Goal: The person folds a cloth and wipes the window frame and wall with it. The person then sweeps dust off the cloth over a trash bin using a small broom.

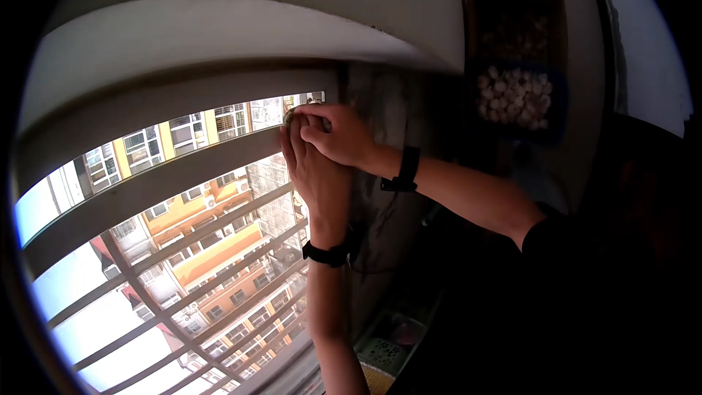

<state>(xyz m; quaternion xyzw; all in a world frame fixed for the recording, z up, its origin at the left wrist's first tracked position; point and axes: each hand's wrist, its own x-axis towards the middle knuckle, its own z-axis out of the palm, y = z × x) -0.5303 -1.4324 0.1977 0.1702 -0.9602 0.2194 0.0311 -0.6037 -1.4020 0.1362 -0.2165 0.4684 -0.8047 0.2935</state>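
Observation:
Both my hands meet at the inner end of a window frame (183, 172). My left hand (318, 175) comes from below, its fingers stretched out against the frame. My right hand (344, 135) reaches in from the right and lies over the left fingers, its own fingers curled and pressed together. A small olive-coloured patch (289, 115) shows at the fingertips; what it is, I cannot make out. Dark bands, one (329, 254) on the left wrist and another (408, 170) on the right, are visible.
Window bars (168, 314) cross the lower left, with orange buildings (212, 256) outside. A blue container (559, 102) with many pale round pieces stands at upper right, beside a brown box (559, 11). A perforated basket (384, 351) sits low in shadow.

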